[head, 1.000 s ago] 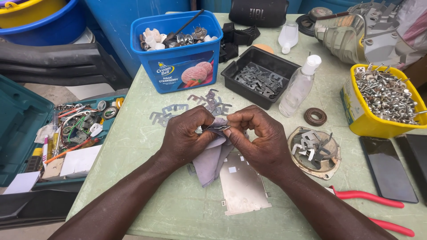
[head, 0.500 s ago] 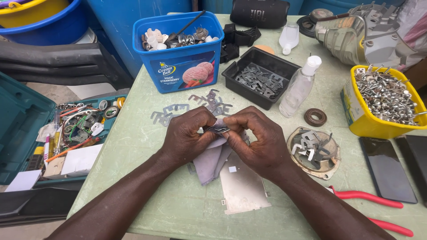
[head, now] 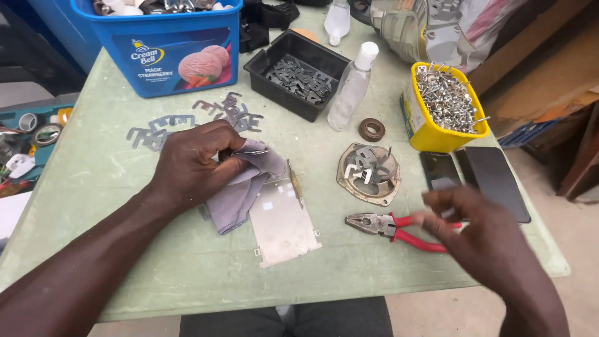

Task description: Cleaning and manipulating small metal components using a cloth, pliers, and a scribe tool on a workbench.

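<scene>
While blurred, right hand (head: 480, 240): fingers loosely spread over red-handled steel pliers (head: 390, 228); actual contact cannot be told.
Metal plate (head: 284, 224): flat, dull, rectangular, mid-table.
Left hand (head: 193, 162): pinching soft grey cloth (head: 240, 187) around small metal piece.
Yellow tub (head: 430, 128): heaped shiny screws.

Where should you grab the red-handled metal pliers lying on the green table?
Grab the red-handled metal pliers by the two red handles, probably from the right side. The grey metal nose points left toward the flat metal plate, and the handles run right, under the blurred right hand. The left hand is on the grey cloth.
</scene>
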